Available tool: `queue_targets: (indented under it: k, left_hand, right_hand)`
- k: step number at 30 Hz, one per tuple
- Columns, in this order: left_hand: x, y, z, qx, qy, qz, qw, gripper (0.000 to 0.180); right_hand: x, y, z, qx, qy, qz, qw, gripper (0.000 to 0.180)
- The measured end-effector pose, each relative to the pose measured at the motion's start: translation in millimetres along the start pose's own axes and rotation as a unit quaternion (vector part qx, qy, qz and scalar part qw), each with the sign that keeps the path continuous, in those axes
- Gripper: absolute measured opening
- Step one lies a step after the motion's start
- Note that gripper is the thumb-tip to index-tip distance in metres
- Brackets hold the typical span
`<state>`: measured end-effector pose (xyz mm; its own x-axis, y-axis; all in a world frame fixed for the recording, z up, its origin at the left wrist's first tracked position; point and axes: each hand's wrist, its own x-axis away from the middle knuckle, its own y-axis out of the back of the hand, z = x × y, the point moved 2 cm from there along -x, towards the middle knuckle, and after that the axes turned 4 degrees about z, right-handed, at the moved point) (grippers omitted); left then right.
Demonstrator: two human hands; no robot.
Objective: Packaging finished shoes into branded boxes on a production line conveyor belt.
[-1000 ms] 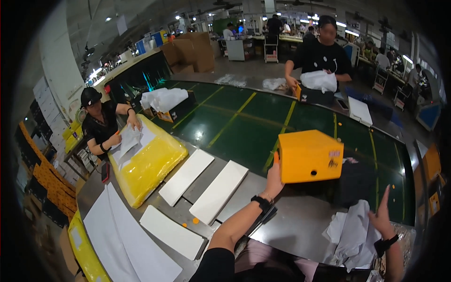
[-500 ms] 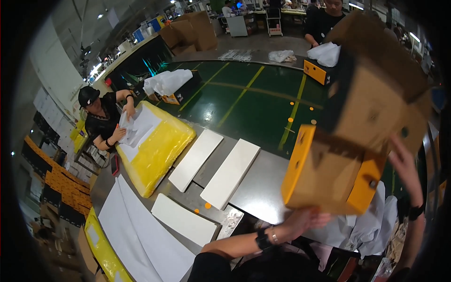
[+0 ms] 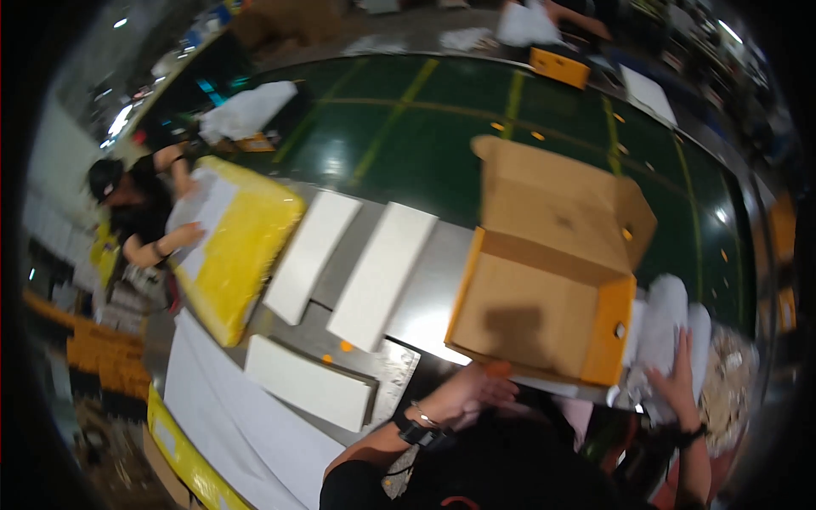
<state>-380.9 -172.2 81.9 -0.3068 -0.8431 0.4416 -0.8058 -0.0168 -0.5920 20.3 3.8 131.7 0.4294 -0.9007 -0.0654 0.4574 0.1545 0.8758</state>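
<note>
An orange cardboard box (image 3: pixel 544 319) with a brown inside stands on the table before me, its lid (image 3: pixel 552 191) raised and tipped back. Nothing but a shadow lies in its bottom. By the box's front left corner is my left hand (image 3: pixel 478 393), fingers stretched and blurred, next to a small orange patch I cannot make out. To the right of the box, my right hand (image 3: pixel 676 382) reaches with spread fingers onto white wrapped bundles (image 3: pixel 667 314). Whether its fingers press on the wrapping I cannot tell.
White flat stacks (image 3: pixel 384 276) and a yellow plastic-wrapped pack (image 3: pixel 246 246) lie to the left, where a co-worker (image 3: pixel 140 204) handles white sheets. Beyond runs a green conveyor belt (image 3: pixel 374 127) carrying another orange box (image 3: pixel 559 68). Crumpled brown paper (image 3: pixel 727 382) lies at the right.
The box has come down onto the table with its lid swung back, and both hands have let go of it. My right hand has moved down to the white bundles. The view has shifted.
</note>
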Motion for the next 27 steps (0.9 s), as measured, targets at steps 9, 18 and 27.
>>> queue_targets:
  k: [9,18,27]
  left_hand:
    - [2,5,-17,0.014,0.061,-0.038,0.997,0.046]
    - [7,23,3,-0.018,0.087,-0.056,0.994,0.046]
    - [-3,13,9,-0.116,-0.005,0.064,0.991,0.051]
  right_hand:
    - [-36,14,3,-0.404,-0.256,0.013,0.878,0.094]
    - [-69,77,160,-0.581,-0.005,0.047,0.813,0.094]
    - [-135,-53,179,-0.254,0.088,0.585,0.765,0.084]
